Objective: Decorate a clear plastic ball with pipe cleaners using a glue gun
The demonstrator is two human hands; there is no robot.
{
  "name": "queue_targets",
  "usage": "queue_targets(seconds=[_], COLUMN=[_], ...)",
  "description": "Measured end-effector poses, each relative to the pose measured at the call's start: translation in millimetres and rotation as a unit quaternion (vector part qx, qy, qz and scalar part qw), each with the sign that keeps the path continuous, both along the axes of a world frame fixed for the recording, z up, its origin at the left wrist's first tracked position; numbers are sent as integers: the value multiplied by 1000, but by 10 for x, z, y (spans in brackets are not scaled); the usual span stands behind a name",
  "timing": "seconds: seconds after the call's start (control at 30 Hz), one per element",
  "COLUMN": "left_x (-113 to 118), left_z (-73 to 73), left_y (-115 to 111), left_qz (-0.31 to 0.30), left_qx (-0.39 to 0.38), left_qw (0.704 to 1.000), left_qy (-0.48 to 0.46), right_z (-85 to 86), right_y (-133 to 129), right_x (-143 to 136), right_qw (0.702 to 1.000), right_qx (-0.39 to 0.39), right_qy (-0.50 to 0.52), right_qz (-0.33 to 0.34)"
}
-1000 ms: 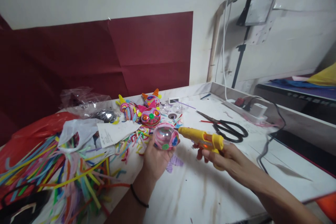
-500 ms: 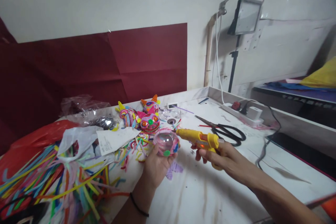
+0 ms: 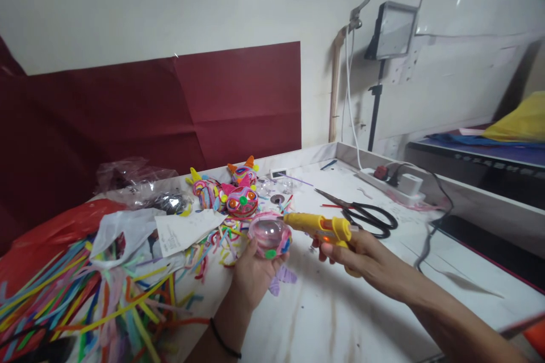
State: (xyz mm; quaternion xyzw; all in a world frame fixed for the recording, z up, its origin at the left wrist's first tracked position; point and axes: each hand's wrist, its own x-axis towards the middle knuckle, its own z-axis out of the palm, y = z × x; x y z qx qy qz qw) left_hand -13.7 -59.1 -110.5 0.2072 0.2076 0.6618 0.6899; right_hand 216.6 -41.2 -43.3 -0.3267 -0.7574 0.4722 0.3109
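My left hand (image 3: 254, 275) cradles, fingers curled underneath, a clear ball (image 3: 269, 231) ringed with pink fuzzy strips, over a white table (image 3: 323, 317). My right hand (image 3: 361, 252) grips a yellow glue gun (image 3: 313, 222), nozzle at the ball's upper right edge. Beyond: black-handled scissors (image 3: 351, 205), colourful decorated balls (image 3: 242, 202), a maroon wall sheet (image 3: 247, 102).

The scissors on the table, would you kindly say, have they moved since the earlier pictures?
No; the scissors lie in the same place against the power strip.
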Motion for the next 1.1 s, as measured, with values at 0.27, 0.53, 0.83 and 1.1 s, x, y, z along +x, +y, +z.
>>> queue_targets(seconds=[0.27,0.53,0.83,1.1], left_x=[-21,-23,-19,-34], left_z=[-43,-46,-37,-66], left_y=[1,3,-15,15], left_qz=[1,1,-1,2], left_qx=[-2,-2,-1,3], left_qw=[1000,1000,1000,1000], left_qy=[12,15,19,14], right_z=[19,60,35,4], right_y=[2,-22,-21,-16], right_x=[28,25,39,68], right_qw=[1000,998,998,999], right_qx=[31,66,60,40], right_qy=[-2,-14,-7,-14], right_qz=[4,-13,-27,-17])
